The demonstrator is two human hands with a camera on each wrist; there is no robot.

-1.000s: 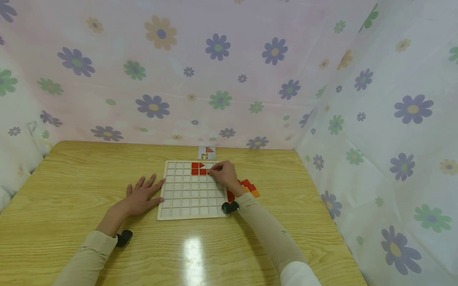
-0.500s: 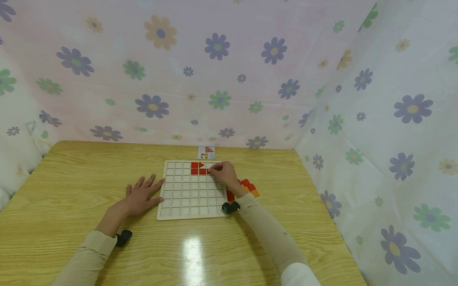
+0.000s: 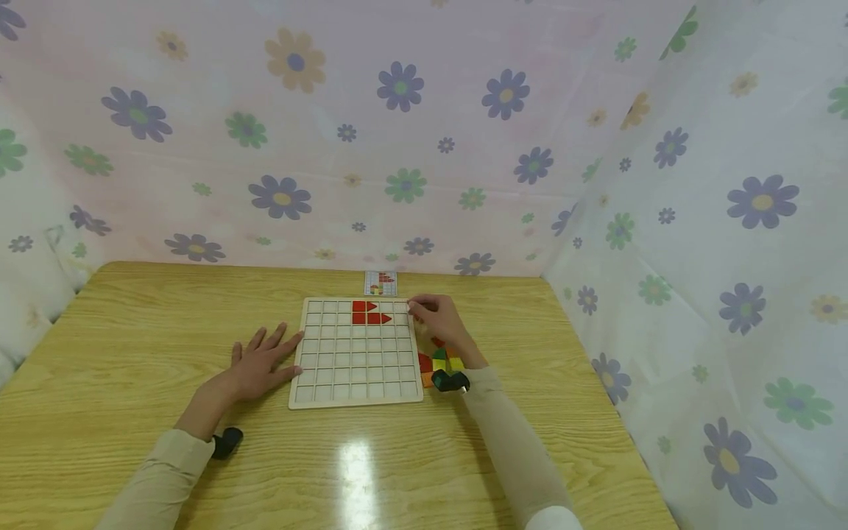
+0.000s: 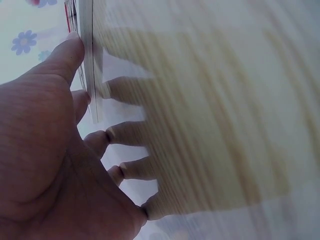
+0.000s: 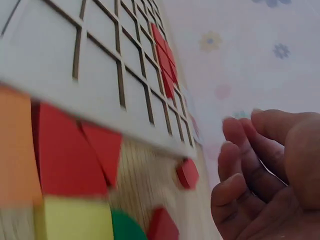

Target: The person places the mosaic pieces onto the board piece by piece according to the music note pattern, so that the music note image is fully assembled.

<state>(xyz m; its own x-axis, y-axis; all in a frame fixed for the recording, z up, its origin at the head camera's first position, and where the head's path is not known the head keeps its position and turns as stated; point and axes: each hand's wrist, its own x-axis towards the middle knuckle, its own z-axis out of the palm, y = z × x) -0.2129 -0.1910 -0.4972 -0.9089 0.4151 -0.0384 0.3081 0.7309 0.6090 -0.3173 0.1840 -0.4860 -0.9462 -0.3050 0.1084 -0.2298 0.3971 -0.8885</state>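
A pale wooden grid board (image 3: pixel 344 361) lies on the table. Near its top edge two rows of red pieces sit in the cells: red squares (image 3: pixel 358 319) at the left, each row ending in a red triangle (image 3: pixel 386 319) pointing right. My left hand (image 3: pixel 261 366) rests spread on the table, its thumb and index fingertip at the board's left edge. By the upper right corner is my right hand (image 3: pixel 440 320). In the right wrist view its fingers (image 5: pixel 232 132) are loosely bent, with nothing seen between them and the thumb. A small red block (image 5: pixel 187 174) lies beside the board there.
Loose blocks lie along the board's right side: orange (image 5: pixel 15 145), red (image 5: pixel 70 150), yellow (image 5: pixel 75 220) and green (image 5: pixel 127 225). Behind the board is a printed pattern card (image 3: pixel 380 283). Flowered cloth (image 3: pixel 404 140) hangs around the table.
My right hand has come off the second row and moved right to the board's corner. The red triangle ending that row now shows fully. My left hand stays put.
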